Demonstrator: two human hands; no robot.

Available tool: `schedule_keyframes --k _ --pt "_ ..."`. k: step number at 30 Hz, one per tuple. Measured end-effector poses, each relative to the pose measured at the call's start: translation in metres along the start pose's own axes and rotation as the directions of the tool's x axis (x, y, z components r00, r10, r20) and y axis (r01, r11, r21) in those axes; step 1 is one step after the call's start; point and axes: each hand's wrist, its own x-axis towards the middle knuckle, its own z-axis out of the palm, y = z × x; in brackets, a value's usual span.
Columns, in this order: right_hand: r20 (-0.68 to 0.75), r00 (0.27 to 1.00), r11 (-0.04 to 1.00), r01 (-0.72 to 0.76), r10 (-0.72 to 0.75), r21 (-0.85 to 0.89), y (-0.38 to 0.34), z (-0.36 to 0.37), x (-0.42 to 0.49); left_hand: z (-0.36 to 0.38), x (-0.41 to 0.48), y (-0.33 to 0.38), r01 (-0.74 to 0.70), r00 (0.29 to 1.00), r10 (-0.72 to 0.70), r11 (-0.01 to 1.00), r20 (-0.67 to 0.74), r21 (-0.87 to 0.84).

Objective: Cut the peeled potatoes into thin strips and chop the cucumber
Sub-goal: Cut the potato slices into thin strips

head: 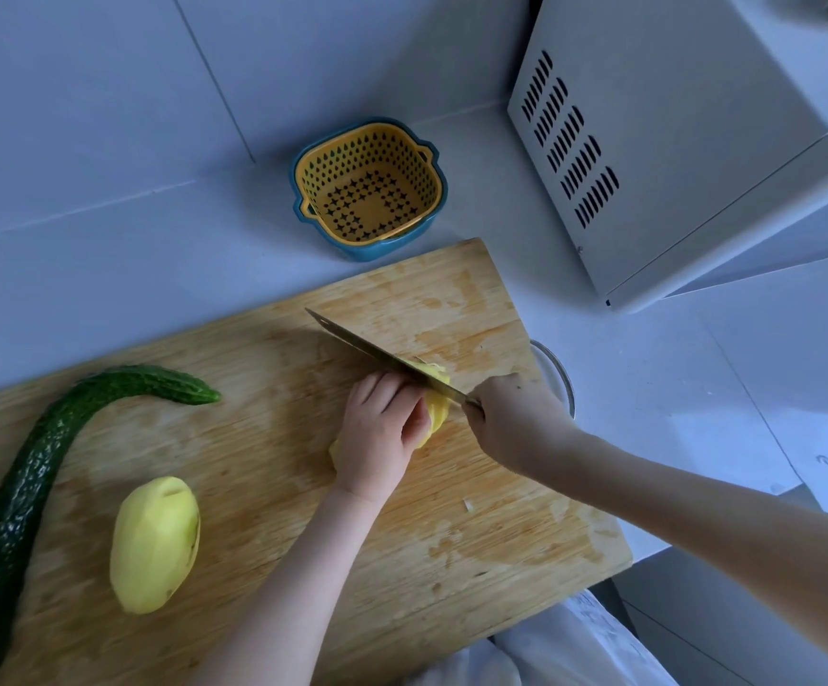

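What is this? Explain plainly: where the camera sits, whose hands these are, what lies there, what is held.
No machine here: a person works bare-handed, and the single camera sits on their head, looking down. The left hand steadies a peeled potato on the wooden cutting board; the right hand grips a knife, blade across that potato. A second peeled potato, whole, and an uncut cucumber also lie on the board. Behind stand a yellow strainer basket and a white appliance.
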Motion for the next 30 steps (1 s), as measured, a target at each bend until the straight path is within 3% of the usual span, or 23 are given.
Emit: schedule_keyframes --k 21,25,30 --pt "0.017 1.0 0.999 -0.012 0.011 0.042 -0.001 -0.007 -0.011 0.003 -0.002 -0.001 -0.012 0.999 0.012 1.0 -0.041 -0.003" --pt "0.041 0.999 1.0 -0.005 0.005 -0.017 -0.005 -0.002 -0.007 0.005 -0.004 -0.003 0.0 1.0 0.0 1.0 -0.032 -0.003" --pt "0.033 0.999 0.998 -0.026 0.024 0.054 0.001 -0.008 -0.016 0.004 -0.004 -0.001 -0.015 0.998 0.013 1.0 -0.055 -0.023"
